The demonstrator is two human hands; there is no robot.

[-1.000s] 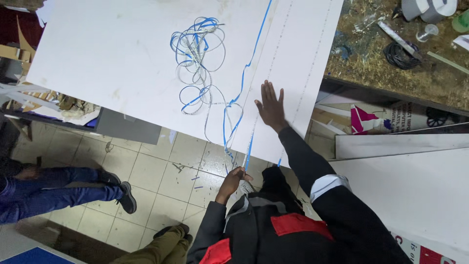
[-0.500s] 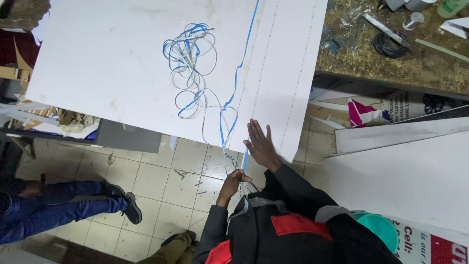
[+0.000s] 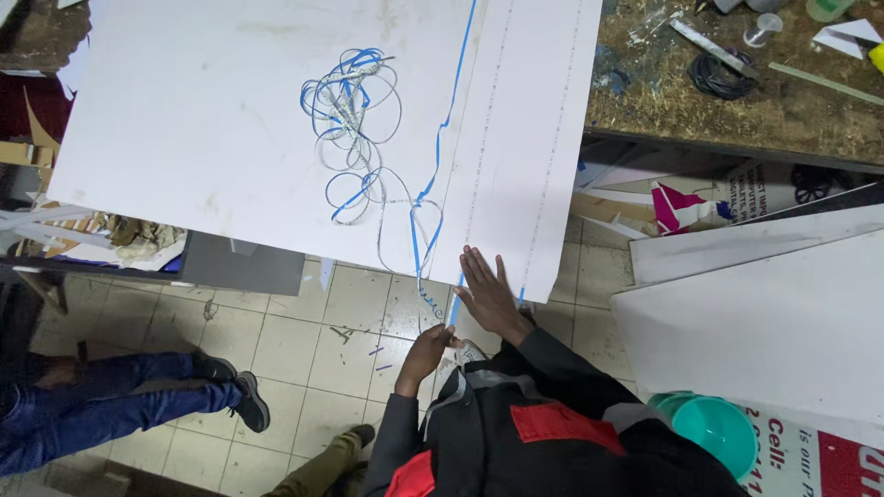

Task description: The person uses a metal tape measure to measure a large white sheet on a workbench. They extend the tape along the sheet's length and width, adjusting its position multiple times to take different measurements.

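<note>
A large white board (image 3: 230,138) lies flat on a table, its near edge hanging over the tiled floor. On it sits a loose tangle of blue and clear strip (image 3: 350,120). One blue strip (image 3: 440,156) runs down the board from the far edge to the near edge. My right hand (image 3: 488,294) lies flat with fingers spread on the board's near edge, beside that strip. My left hand (image 3: 428,352) is below the edge, fingers pinched on the strip's hanging end. Black sleeves with red patches cover both arms.
A cluttered workbench (image 3: 783,110) at the upper right holds a black cable coil (image 3: 723,74) and small tools. White panels (image 3: 764,313) lean at the right, with a teal bucket (image 3: 714,428) below them. Another person's legs in blue jeans (image 3: 92,410) stretch in from the left.
My right hand has slid back along the board from its middle to its near edge. My left hand stays below the edge, on the strip end.
</note>
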